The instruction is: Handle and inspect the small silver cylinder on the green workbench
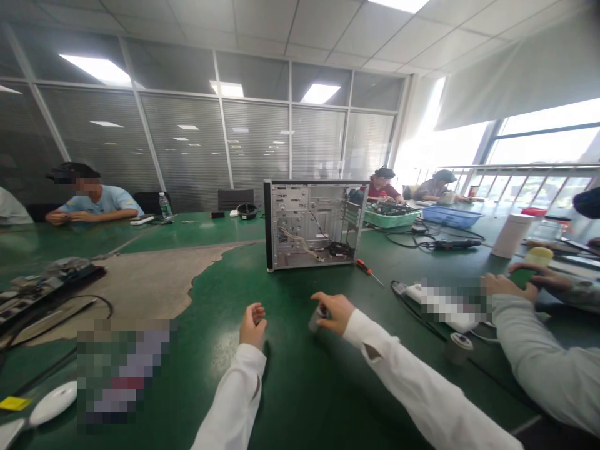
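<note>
White sleeves: creased cloth, slit at the cuffs, seen at lower centre and lower right.
Left hand: released, fingers loosely curled, held at lower centre.
Right hand: small grey cylinder grasped between thumb and fingers, just right of centre; its contact with the tabletop cannot be told.
Green surface: glossy, broken at left by a dull, ragged-edged beige patch.
Computer case: boxy metal, black-fronted, stood upright at centre; pale cables are seen inside.
Screwdriver: orange-handled, slim-shafted, laid beside the case's lower right corner.
Lettering: on the clear bottle, upper left, too small to be read.
</note>
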Demonstrator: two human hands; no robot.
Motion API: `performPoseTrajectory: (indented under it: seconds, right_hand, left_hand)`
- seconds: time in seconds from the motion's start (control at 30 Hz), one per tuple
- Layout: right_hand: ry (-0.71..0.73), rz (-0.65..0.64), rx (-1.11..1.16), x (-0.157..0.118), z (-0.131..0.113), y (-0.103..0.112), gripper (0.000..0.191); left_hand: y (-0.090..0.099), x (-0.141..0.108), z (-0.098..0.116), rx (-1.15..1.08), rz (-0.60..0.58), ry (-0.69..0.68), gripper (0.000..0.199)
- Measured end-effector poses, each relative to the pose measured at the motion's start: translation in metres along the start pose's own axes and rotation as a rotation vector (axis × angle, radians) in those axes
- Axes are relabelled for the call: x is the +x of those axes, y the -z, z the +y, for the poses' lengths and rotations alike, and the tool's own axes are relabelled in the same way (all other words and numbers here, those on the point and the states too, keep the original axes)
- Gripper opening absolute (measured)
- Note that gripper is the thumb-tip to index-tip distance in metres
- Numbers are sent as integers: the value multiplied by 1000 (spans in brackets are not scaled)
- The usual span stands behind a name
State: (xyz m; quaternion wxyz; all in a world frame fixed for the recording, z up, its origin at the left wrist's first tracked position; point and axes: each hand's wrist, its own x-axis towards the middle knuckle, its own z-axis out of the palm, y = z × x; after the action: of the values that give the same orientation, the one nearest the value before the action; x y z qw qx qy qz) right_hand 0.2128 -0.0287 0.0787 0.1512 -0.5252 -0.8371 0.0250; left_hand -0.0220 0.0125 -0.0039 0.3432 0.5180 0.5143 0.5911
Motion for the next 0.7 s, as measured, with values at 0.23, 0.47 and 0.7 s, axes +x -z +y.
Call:
performPoseTrajectory:
  seconds: [0.23,0.47,0.7]
  right_hand:
    - [96,37,103,62,-58,-44,64]
    - [68,245,518,43,-32,-88,75]
    - [54,346,713,40,-18,-100,62]
  left_hand:
    - [5,-2,-5,112,-90,-97,44]
    - [-1,-12,21,260,-273,-175,47]
    - [-14,-6,23,551,-263,-224,31]
